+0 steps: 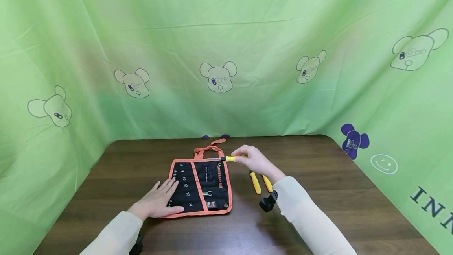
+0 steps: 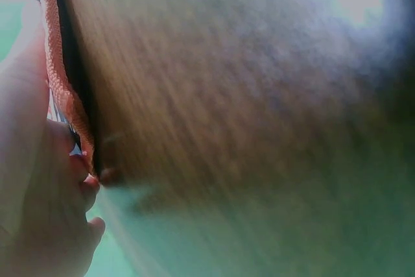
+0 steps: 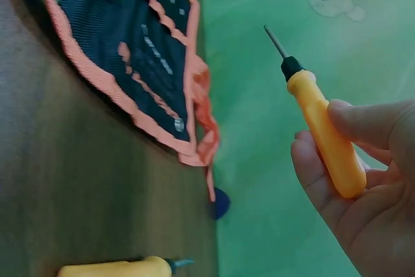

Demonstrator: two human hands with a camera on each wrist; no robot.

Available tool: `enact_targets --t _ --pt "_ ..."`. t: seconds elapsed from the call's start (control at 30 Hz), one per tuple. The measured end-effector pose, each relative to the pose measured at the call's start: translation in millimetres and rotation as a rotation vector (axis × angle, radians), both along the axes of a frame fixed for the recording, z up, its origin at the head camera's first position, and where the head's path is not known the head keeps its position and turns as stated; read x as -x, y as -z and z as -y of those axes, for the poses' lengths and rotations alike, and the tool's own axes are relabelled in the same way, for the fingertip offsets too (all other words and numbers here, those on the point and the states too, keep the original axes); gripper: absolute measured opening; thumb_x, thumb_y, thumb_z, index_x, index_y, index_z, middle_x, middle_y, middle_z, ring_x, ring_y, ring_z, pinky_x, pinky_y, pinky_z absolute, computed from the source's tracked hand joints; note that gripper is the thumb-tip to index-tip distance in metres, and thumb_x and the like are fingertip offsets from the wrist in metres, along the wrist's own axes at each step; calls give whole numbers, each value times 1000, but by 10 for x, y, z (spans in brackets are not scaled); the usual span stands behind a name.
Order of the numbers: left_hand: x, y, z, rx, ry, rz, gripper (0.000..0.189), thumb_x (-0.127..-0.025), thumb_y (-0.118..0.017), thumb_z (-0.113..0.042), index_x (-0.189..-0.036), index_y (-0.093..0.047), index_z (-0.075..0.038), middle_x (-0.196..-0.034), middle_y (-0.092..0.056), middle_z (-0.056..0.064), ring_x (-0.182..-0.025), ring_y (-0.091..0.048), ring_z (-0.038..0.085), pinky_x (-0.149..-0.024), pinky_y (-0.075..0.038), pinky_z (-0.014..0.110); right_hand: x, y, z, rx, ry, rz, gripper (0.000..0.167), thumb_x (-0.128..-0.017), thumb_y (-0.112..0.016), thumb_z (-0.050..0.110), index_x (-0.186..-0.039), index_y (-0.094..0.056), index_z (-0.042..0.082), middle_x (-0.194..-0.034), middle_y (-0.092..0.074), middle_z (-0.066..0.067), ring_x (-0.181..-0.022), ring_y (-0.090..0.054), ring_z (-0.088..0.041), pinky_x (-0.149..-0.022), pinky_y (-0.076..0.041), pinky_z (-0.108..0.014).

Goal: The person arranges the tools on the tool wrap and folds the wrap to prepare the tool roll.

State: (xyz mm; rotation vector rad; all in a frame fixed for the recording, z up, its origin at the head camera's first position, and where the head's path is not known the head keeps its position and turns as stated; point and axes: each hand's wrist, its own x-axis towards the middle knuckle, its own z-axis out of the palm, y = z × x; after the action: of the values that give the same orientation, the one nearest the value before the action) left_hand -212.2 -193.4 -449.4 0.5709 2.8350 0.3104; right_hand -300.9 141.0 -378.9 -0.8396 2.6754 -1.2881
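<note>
A black tool pouch (image 1: 218, 176) with orange trim and numbered pockets lies spread on the table. The ring end of a wrench (image 1: 208, 193) shows in one pocket. My left hand (image 1: 157, 200) rests on the pouch's left side, fingers extended; in the left wrist view its fingers lie along the orange edge (image 2: 57, 63). Between thumb and fingers, my right hand (image 1: 255, 161) holds a screwdriver (image 3: 327, 137) by its yellow handle. Its thin shaft points left, above the pouch's far edge. Its tip is too small to make out.
Two yellow-handled tools (image 1: 255, 183) lie on the table right of the pouch, partly hidden by the right arm; one shows a short shaft in the right wrist view. Orange ties (image 1: 209, 149) extend behind the pouch. A green printed curtain (image 1: 219, 113) surrounds the wooden table (image 1: 124, 176).
</note>
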Motion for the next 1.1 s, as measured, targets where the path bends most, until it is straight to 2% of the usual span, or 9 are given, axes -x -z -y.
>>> enact_targets --t 0.33,0.7,0.97,1.1 --pt "3 3 6 -2 5 -2 93 -81 -46 -68 -143 -28 0 -148 -23 16 -135 -19 30 -105 -12 53 -49 170 139 -70 -47 -29 15 -87 -62 4 -100 -67 -1 -89 -60 -2 -79 -53 -16 -70 -46 -31" --pt "27 30 14 8 4 -2 94 -81 -45 -69 -143 -28 -1 -148 -22 15 -136 -18 30 -105 -12 53 -67 349 231 -112 -138 -7 12 -86 -61 0 -96 -67 -2 -91 -59 -4 -77 -52 -14 -65 -46 -26" --pt "20 24 12 5 9 -5 93 -81 -45 -69 -144 -27 -1 -148 -22 15 -135 -18 30 -105 -13 53 -79 433 298 -143 -163 10 15 -87 -61 1 -100 -67 0 -96 -61 -4 -90 -55 -20 -77 -45 -34" --pt "11 16 6 6 9 -6 94 -81 -44 -69 -144 -27 -1 -148 -22 15 -135 -18 30 -105 -13 53 -74 463 334 -158 -158 26 16 -86 -62 2 -101 -67 0 -100 -62 -7 -92 -56 -20 -78 -46 -36"
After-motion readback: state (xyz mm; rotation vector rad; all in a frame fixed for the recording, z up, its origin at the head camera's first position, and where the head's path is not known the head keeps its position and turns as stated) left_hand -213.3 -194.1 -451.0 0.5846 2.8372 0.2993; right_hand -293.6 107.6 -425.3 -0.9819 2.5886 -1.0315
